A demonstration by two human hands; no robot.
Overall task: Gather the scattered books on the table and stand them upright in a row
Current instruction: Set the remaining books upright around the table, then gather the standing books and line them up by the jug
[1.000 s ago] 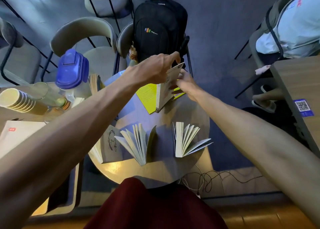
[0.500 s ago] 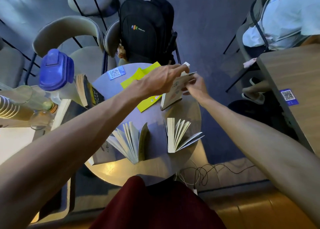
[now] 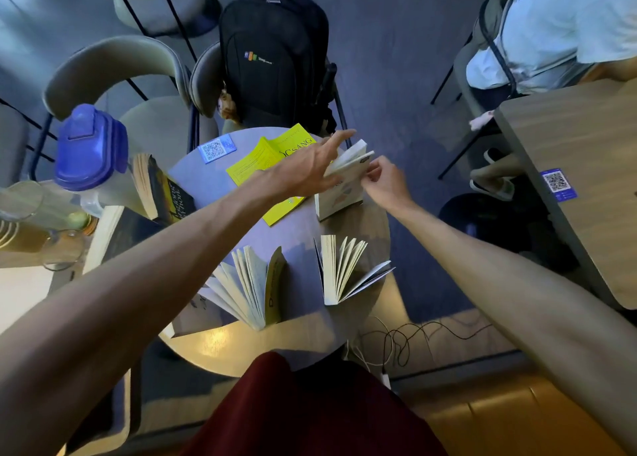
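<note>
The white paperback (image 3: 339, 193) stands on its bottom edge at the far right of the round table (image 3: 300, 229), leaning a little, covers slightly parted at the top. The right hand (image 3: 382, 183) pinches its upper corner with curled fingertips, while the left hand (image 3: 310, 166) lies flat-fingered against the near cover, propping rather than grasping. It looks light, with soft bendy covers, so I'd say it will tip easily. Better to take it by the spine or squeeze both covers than by one floppy corner. Just left of it the yellow book (image 3: 265, 159) lies flat, glossy and thin, likely slippery to pick up off that smooth top. Nearer, two more paperbacks stand fanned open on their edges, one left (image 3: 251, 283) and one right (image 3: 344, 269), matte pages splayed. A dark-covered book (image 3: 165, 193) leans at the far left beside a blue-lidded jug (image 3: 89, 145), and a black backpack (image 3: 275, 59) sits on the chair beyond.
</note>
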